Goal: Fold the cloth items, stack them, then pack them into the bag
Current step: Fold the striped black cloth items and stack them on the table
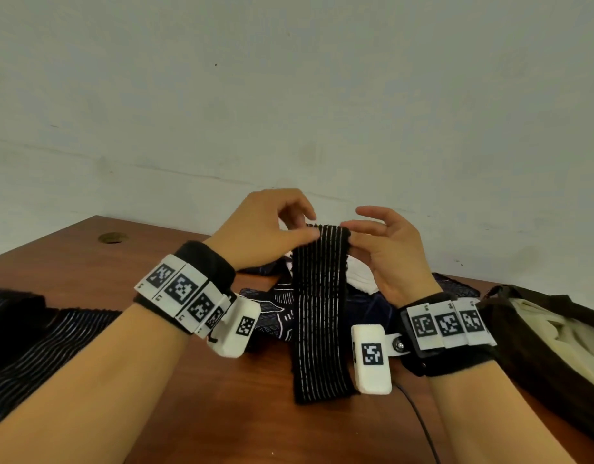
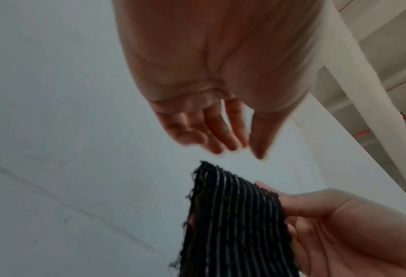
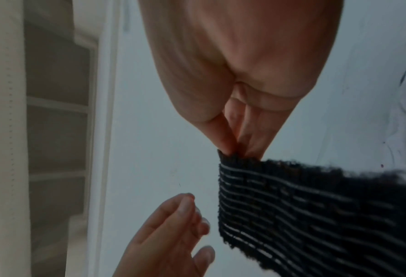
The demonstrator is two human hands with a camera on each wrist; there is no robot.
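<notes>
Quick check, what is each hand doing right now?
Left hand: open, not gripping, fingers just off the striped cloth.
Right hand: pinching the striped cloth's top corner.

We see a narrow black cloth strip [image 1: 317,306] with white stripes hanging upright mid-scene, its lower end on the table, the dark bag [image 1: 536,333] lying at right.
</notes>
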